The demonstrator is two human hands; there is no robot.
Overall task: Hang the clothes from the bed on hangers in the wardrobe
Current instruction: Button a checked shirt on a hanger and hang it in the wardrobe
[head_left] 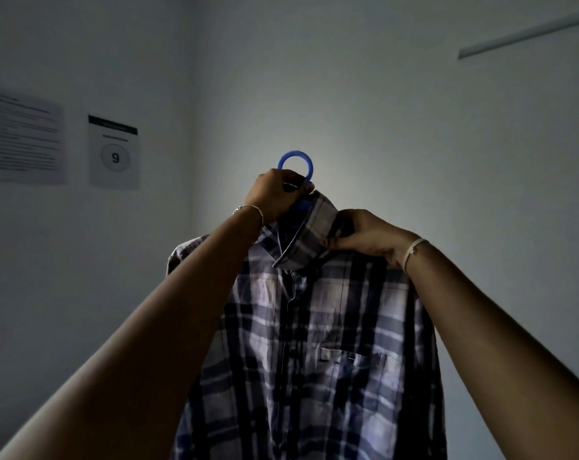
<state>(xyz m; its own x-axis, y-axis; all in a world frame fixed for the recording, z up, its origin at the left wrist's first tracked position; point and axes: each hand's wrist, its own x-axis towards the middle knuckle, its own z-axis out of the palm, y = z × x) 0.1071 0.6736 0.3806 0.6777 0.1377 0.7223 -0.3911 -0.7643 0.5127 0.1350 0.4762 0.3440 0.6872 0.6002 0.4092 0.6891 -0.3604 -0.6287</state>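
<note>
A blue-and-white plaid shirt [314, 353] hangs on a blue plastic hanger [302, 162], held up in front of me against a pale wall. Only the hanger's round hook shows above the collar; the rest is inside the shirt. My left hand [274, 195] grips the hanger's neck just below the hook. My right hand [364, 235] pinches the right side of the collar. The shirt's front faces me, with a chest pocket on the right. Both forearms reach upward from the bottom corners.
Two printed sheets are taped to the wall at left, a text page [25, 137] and one marked 9 [113, 151]. A white strip [527, 31] runs along the wall at the upper right. The room is dim.
</note>
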